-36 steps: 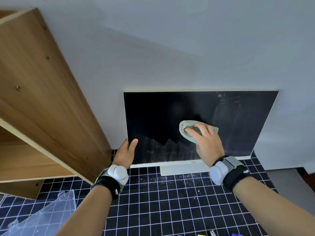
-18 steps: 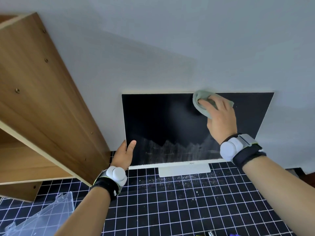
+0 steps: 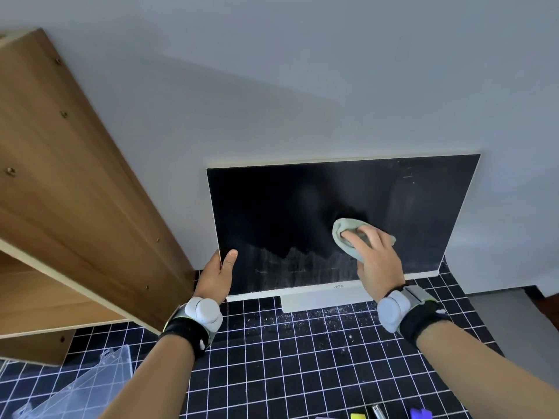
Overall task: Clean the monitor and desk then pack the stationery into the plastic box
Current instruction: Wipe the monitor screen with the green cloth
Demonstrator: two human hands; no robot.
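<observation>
A dark monitor (image 3: 287,207) with a white frame stands against the wall on a black desk mat with a white grid (image 3: 302,358). Its upper part looks wiped; a dusty whitish band runs along the bottom of the screen. My right hand (image 3: 375,261) presses a pale green cloth (image 3: 344,234) flat against the screen, right of centre. My left hand (image 3: 217,276) grips the monitor's lower left edge, thumb on the screen. A clear plastic box (image 3: 75,388) lies at the bottom left. Bits of coloured stationery (image 3: 393,414) show at the bottom edge.
A wooden shelf unit (image 3: 60,207) fills the left side, close to the monitor's left edge. White dust specks lie on the mat in front of the monitor's stand (image 3: 317,302). The mat ends at the right, where a grey floor shows.
My right hand has swept the cloth from the screen's top edge down to its middle right. The left hand has kept its grip on the monitor's edge.
</observation>
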